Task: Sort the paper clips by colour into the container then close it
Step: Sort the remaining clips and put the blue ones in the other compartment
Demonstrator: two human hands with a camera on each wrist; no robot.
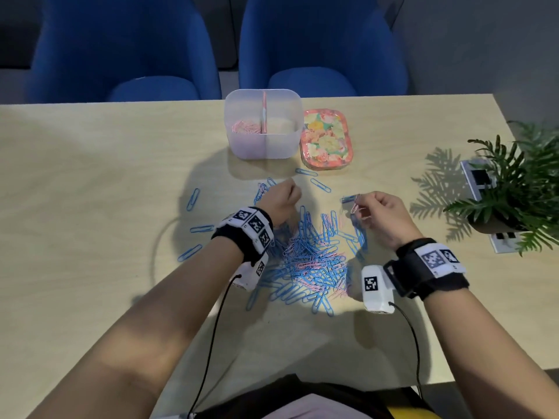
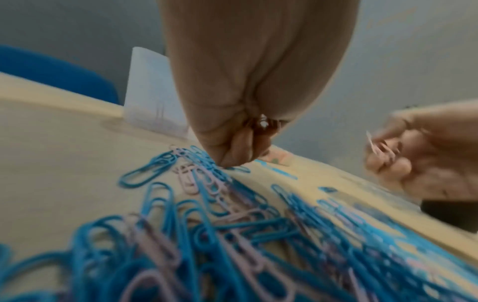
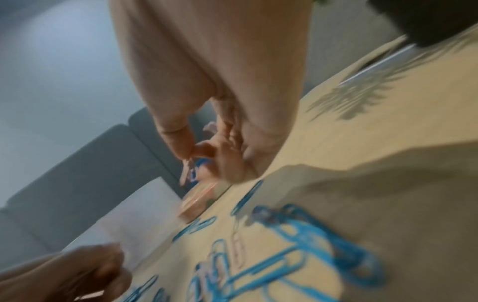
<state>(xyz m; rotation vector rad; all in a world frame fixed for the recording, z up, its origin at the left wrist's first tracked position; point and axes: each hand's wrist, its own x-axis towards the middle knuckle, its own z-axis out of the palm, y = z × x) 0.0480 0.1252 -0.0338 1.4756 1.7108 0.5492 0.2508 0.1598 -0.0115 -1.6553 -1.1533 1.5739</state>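
Nearest us, a mixed heap of blue and pink paper clips (image 1: 308, 261) lies on the pale counter (image 1: 90, 182), with single blue clips (image 1: 193, 199) scattered to its left and far side. Above the heap's far-left edge we see the left hand (image 1: 279, 204) with its fingers (image 2: 240, 151) curled into a loose fist, the tips pointing down at the clips; whether they enclose anything we cannot tell. To the right, the right hand (image 1: 382, 214) is raised above the heap's far-right edge, its thumb and fingers (image 3: 181, 143) pinching a few pink clips (image 1: 357, 205). Beyond the hands stands the translucent container (image 1: 263, 146), divided in two: pink clips (image 1: 245, 127) lie in its left compartment. Its floral lid (image 1: 326, 140) lies flat just beside it on the right. At the far right we note a potted plant (image 1: 514, 195); behind the counter, two blue chairs (image 1: 127, 46).
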